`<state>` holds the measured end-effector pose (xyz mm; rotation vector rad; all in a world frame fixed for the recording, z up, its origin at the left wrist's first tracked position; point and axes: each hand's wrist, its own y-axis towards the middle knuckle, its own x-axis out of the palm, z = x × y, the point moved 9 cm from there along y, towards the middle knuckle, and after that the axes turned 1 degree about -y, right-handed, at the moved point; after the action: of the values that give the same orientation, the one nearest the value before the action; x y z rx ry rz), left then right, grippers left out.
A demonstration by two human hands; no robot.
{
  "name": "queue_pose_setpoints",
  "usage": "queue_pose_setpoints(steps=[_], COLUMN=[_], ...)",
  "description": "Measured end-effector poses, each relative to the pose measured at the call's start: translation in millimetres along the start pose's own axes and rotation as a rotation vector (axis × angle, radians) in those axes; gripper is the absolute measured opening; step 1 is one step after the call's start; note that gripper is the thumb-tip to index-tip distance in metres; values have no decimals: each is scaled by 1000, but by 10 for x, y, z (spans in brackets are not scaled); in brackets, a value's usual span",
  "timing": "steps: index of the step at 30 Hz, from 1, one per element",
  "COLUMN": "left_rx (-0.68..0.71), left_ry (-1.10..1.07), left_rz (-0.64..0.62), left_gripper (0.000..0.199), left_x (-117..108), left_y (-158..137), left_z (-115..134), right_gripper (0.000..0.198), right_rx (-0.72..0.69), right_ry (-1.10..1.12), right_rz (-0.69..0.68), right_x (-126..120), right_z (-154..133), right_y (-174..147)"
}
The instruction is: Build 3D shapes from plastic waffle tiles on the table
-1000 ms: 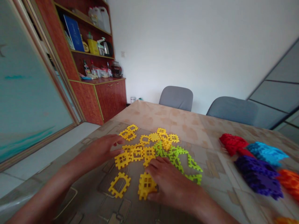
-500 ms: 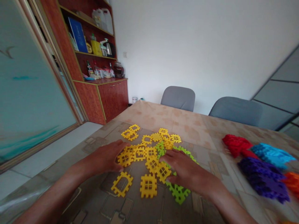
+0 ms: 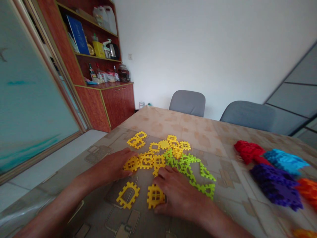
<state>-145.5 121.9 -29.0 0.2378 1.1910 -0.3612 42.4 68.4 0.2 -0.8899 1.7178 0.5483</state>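
Observation:
Yellow plastic building tiles (image 3: 146,161) with toothed edges and window-like cutouts lie in a loose pile on the table. My left hand (image 3: 119,166) rests at the pile's left side, thumb and fingers apart, against the outer tiles. My right hand (image 3: 174,190) is spread low over the right side and covers part of the yellow tiles there. A square window tile (image 3: 155,196) shows beside its thumb. An arched-frame tile (image 3: 128,195) lies between the hands, nearer to me. Green tiles (image 3: 188,168), some triangular, lie just beyond and right of my right hand.
Piles of red (image 3: 249,151), light blue (image 3: 286,161), purple (image 3: 276,186) and orange pieces (image 3: 308,191) lie on the right of the patterned tablecloth (image 3: 230,211). Two grey chairs (image 3: 187,103) stand at the far edge. A wooden cabinet (image 3: 119,107) is at the back left.
My right hand has moved left and nearer to me, and yellow tiles beside the green ones have shifted left with it. More green tiles show. My left hand has barely moved.

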Motion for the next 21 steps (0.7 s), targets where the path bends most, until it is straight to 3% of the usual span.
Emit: queue_pose_setpoints(steps=[8,14,19,21], left_rx=[-6,-54,-3,36], left_ry=[-2,13,5,2], left_rz=[59,78,142,176], left_gripper=[58,57,60,62], left_x=[-113,-234,-282,-298], left_y=[-18,25,15,13], left_z=[-71,16,70,109], right_gripper=[38,37,32,42], right_rx=[-116,-238,-67,-26], right_ry=[90,62,65,62], right_rz=[18,-50,11,5], right_x=[-175,-102,-199,-171], right_z=[-40,-156,29,56], right_y=[-107,-119,-101,-92])
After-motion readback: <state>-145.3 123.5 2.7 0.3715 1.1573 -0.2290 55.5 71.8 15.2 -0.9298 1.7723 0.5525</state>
